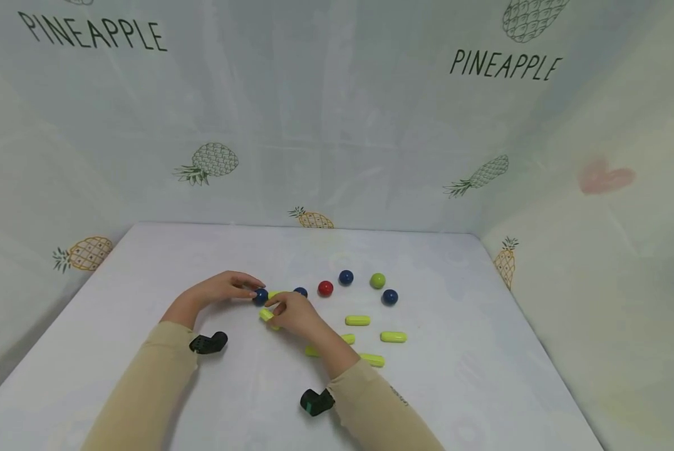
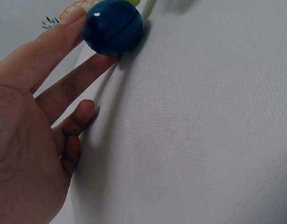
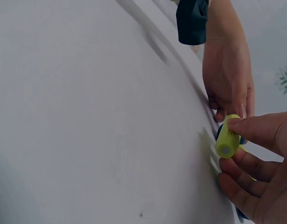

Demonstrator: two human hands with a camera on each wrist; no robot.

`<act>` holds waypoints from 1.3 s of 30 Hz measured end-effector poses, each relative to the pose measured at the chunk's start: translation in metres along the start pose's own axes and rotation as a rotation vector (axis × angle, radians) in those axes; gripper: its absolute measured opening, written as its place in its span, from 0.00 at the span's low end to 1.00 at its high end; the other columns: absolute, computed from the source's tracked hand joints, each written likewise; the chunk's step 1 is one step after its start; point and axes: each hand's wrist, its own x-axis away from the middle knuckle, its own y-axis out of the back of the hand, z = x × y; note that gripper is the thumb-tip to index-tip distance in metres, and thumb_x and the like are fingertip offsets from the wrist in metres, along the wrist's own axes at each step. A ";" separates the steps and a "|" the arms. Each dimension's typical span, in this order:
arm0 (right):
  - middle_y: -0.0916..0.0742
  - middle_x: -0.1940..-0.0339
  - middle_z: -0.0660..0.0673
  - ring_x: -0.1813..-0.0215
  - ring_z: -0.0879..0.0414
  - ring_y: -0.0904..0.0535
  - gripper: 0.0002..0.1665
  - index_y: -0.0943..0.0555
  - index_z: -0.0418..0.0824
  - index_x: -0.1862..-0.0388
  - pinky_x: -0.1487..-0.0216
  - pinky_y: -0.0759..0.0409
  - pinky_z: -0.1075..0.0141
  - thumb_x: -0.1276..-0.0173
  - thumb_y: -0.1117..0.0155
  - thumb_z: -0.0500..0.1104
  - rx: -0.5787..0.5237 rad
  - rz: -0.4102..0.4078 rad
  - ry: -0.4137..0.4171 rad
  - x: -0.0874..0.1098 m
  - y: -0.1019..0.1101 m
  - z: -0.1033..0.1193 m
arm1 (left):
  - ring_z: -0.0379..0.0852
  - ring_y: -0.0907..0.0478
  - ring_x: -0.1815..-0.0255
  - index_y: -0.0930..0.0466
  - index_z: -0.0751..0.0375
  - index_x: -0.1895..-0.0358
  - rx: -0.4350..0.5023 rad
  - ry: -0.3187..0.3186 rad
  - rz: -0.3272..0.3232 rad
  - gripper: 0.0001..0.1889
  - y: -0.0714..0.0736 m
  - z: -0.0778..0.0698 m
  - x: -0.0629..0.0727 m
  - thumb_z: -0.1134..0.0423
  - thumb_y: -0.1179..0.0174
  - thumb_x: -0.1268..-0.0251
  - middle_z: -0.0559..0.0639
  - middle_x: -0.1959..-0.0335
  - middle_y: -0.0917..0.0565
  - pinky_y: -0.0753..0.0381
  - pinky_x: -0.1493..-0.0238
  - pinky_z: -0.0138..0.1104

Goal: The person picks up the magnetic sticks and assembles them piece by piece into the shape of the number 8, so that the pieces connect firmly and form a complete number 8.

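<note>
Rod (image 3: 227, 143), yellow-green: being pinched aslant between fingers (image 3: 259, 129) of the right hand (image 1: 297, 314), possibly hovering just above the worktop (image 1: 466, 394). Also pinching a blue ball (image 1: 260, 297) with the left hand (image 1: 222, 288), just beside a second rod (image 1: 274, 294). Showing a red ball (image 1: 325, 289), a green ball (image 1: 378, 280) and three more blue balls (image 1: 346, 277) to the right, plus further rods (image 1: 393, 337) lying on the near side.

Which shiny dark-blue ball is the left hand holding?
The leftmost shiny dark-blue ball, pinched by the left hand; the other three dark-blue balls lie farther right, out of its grasp.
</note>
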 end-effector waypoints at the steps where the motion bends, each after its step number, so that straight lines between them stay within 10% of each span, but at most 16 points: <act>1: 0.19 0.71 0.54 0.69 0.60 0.24 0.18 0.15 0.46 0.50 0.68 0.24 0.70 0.41 0.26 0.39 -0.001 -0.007 0.002 0.000 -0.001 0.001 | 0.62 0.32 0.35 0.21 0.60 0.40 0.006 0.002 0.005 0.21 0.000 0.000 0.000 0.56 0.38 0.32 0.57 0.41 0.21 0.36 0.37 0.57; 39: 0.19 0.78 0.49 0.79 0.60 0.21 0.19 0.21 0.37 0.54 0.76 0.23 0.70 0.42 0.25 0.39 -0.196 -0.169 -0.002 -0.012 -0.033 0.005 | 0.61 0.33 0.34 0.20 0.61 0.41 0.073 -0.004 -0.004 0.19 -0.002 0.009 -0.004 0.59 0.38 0.33 0.56 0.42 0.20 0.40 0.34 0.57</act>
